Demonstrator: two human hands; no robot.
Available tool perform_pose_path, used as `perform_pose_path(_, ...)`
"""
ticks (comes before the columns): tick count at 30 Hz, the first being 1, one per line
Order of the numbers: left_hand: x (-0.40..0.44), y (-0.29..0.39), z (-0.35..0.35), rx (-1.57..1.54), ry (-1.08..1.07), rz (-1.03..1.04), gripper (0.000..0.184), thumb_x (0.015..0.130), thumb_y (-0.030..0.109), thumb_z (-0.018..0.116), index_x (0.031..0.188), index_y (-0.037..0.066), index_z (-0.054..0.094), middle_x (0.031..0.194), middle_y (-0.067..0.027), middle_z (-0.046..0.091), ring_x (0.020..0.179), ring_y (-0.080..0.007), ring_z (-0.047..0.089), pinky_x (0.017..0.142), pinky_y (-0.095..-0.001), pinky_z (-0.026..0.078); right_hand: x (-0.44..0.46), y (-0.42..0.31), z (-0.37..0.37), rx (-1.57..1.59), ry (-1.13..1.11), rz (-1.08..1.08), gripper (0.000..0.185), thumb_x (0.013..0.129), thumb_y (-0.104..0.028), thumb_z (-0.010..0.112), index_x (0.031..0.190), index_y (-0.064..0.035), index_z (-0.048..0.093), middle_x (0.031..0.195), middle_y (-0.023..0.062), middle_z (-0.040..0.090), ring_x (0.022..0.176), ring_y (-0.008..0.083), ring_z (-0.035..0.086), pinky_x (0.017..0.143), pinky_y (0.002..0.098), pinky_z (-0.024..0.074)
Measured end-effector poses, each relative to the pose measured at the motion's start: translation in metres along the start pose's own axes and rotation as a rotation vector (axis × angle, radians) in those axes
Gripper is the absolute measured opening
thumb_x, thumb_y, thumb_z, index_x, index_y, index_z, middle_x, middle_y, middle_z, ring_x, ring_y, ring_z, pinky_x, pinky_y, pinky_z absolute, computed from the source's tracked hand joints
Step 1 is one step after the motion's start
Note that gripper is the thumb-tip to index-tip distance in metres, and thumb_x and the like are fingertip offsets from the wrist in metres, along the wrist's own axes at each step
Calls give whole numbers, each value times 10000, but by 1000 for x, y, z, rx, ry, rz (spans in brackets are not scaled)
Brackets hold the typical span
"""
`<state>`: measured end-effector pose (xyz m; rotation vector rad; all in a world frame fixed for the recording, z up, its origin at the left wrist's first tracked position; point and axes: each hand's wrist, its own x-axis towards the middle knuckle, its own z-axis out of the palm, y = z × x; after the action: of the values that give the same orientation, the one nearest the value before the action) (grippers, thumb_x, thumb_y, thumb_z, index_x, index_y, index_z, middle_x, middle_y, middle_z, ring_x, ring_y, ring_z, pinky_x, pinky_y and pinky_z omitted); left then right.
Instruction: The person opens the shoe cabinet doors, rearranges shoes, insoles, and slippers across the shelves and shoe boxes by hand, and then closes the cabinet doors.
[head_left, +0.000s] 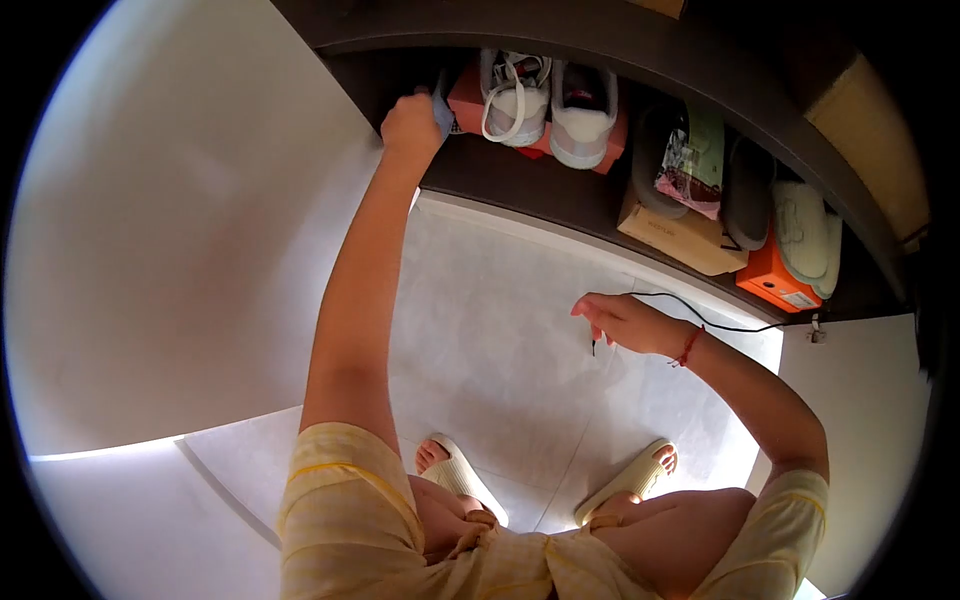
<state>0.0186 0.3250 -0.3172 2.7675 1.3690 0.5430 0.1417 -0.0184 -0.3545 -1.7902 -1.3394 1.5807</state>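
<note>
My left hand (410,125) is at the left end of the brown shelf (500,182), with its fingers curled around a blue-gray thing (442,110). Too little of it shows to tell what it is. My right hand (630,322) is out in front of the shelf, over the floor (480,300). Its fingers are nearly closed on a thin black cord (690,306). One tip of the cord pokes out under my fingers, and the rest runs off to the shelf's front right corner. I have a red string bracelet (687,347) on that wrist.

Just beside my left hand, two white shoes (582,135) sit on a pinkish-red box (466,102). Farther right, two dark gray slippers (748,192) lie on a brown cardboard box (675,235), with a pink and green packet (692,165) between them. Near the right end of the shelf, pale green slippers (800,235) rest on an orange shoebox (772,275). A big white door (170,220) stands to my left.
</note>
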Motion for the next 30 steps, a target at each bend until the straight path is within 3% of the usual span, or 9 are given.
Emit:
perform_pose_path(4,20,-12,36,-13,-7,-56,203,771,95,614,966,40,608,967,-189,643,916,-373,628,773,-440,528,-6,9,-1,3,31,10,369,985,-392,373,1017,-66,543,743,46,561,645,130,504,630,278,439)
perform_pose_path(6,27,-17,55,-70,-25,-54,198,774,103,610,961,39,609,964,-192,641,912,-375,626,776,-438,525,-17,16,-1,-7,31,124,321,1007,-292,333,1111,-68,540,771,23,549,675,103,496,647,253,445)
perform_pose_path(15,45,-19,118,-215,152,39,181,760,114,568,897,-1,602,858,-244,624,845,-417,603,765,-476,497,-68,45,26,55,119,273,296,1006,-258,341,1101,-60,540,772,27,563,683,110,511,651,262,459)
perform_pose_path(18,58,-17,114,-180,27,-10,229,770,161,574,925,-3,614,886,-249,627,874,-422,599,782,-477,495,-71,47,36,61,128,273,278,1001,-231,354,1093,-47,541,760,36,567,690,120,524,668,275,469)
perform_pose_path(21,54,-3,99,-231,-175,-83,345,801,242,573,1049,10,636,1028,-227,632,953,-379,616,843,-434,501,-68,45,43,81,119,267,268,999,-223,365,1089,-47,546,751,40,562,690,122,525,679,281,475)
perform_pose_path(24,47,-14,128,-162,76,110,503,732,282,618,1139,-8,559,1151,-242,559,1093,-365,533,923,-423,449,-64,39,41,5,142,240,230,975,-227,422,1037,-62,570,749,60,584,693,174,568,678,324,480)
perform_pose_path(26,43,-15,136,-37,101,167,533,718,282,631,1160,-3,540,1181,-217,539,1124,-359,504,939,-417,438,-60,30,29,-661,165,-33,186,927,-239,494,968,-84,588,749,84,597,719,255,598,674,381,476)
perform_pose_path(28,35,-9,133,86,123,230,565,705,282,643,1181,3,522,1211,-191,520,1154,-352,475,955,-410,427,-44,25,12,-850,162,-46,157,875,-241,549,917,-98,597,743,96,592,739,298,595,672,411,471)
perform_pose_path(30,23,4,127,-120,176,176,560,691,277,663,1158,-3,533,1208,-201,509,1170,-360,446,964,-412,417,-23,32,-11,-894,284,-126,183,874,-247,525,909,-76,583,788,121,597,758,313,601,686,431,480)
